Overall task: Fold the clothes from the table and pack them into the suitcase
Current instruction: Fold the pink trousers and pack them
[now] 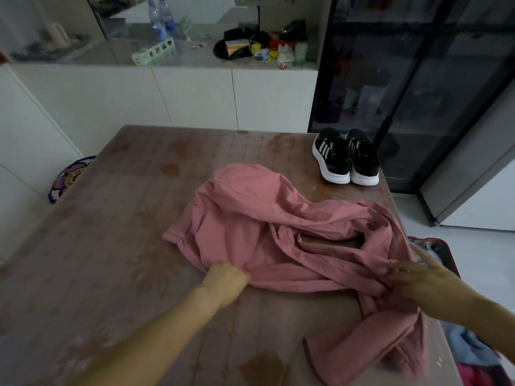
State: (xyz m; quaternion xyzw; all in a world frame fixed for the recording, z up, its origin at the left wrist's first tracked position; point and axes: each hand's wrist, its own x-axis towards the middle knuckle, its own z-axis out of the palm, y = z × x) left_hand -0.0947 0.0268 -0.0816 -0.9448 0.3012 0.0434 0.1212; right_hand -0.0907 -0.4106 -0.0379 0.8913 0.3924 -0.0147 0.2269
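L hand [227,277] + R hand [418,280] both grasping crumpled pink garment [250,218] on table [111,246].

A pair of black sneakers [338,158] stands before a dark glass cabinet [418,79]; two water bottles [164,18] stand on the cluttered rear surface [111,55].

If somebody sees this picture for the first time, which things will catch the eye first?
First comes the crumpled pink garment in the middle of the brown table, with the left hand gripping its near edge and the right hand, blurred, on its right side. Next is the pair of black sneakers with white soles, at the table's far right corner. The rim of a red suitcase shows beside the table, lower right.
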